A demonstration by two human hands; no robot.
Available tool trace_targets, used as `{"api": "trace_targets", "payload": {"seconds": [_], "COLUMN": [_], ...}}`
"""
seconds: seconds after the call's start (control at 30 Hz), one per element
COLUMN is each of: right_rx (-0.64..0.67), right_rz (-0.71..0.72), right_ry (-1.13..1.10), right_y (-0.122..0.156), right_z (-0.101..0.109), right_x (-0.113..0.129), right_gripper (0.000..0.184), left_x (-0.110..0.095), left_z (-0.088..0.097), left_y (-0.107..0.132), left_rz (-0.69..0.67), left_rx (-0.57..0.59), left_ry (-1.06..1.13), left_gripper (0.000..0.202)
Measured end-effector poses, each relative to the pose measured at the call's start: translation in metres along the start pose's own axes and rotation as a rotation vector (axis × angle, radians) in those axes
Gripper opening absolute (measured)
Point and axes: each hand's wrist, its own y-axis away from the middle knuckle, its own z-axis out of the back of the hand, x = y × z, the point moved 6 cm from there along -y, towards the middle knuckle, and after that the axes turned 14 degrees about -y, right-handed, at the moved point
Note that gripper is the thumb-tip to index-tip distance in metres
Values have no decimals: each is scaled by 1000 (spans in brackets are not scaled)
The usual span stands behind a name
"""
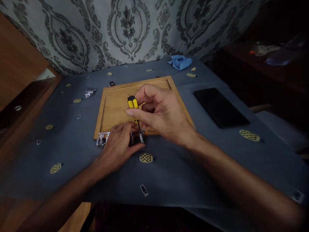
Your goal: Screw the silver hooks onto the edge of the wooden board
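- The yellow-and-black screwdriver point(133, 103) tilts slightly, butt up, tip down at the near edge of the wooden panel point(116, 106).
- I count one screwdriver, one panel, one loose metal hinge point(89, 93).
- Right hand point(164, 112) pinches the screwdriver; left hand point(118, 140) touches that edge, its grip unclear to me.

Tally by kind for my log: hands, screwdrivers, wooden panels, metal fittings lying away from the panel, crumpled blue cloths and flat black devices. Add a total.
Hands: 2 (left hand, right hand)
Screwdriver: 1
Wooden panel: 1
Metal fitting away from the panel: 1
Crumpled blue cloth: 1
Flat black device: 1
Total: 7
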Motion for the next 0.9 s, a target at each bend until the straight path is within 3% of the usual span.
{"api": "trace_targets", "payload": {"seconds": [0.23, 0.5, 0.73, 0.9], "right_rx": [154, 35, 156, 26], "right_rz": [-17, -56, -107, -84], "right_ry": [-6, -194, -156, -201], "right_y": [7, 12, 14, 11], "right_z": [3, 6, 3, 10], "right_x": [-2, -6, -6, -12], "right_gripper": [13, 35, 25, 42], "left_x": [-1, 1, 1, 1], "left_z": [1, 0, 1, -1], "left_y": [0, 1, 0, 0], "left_rz": [7, 11, 26, 33], "left_rx": [-10, -10, -16, 8], "left_ry": [20, 2, 3, 16], "left_gripper": [41, 41, 44, 41]}}
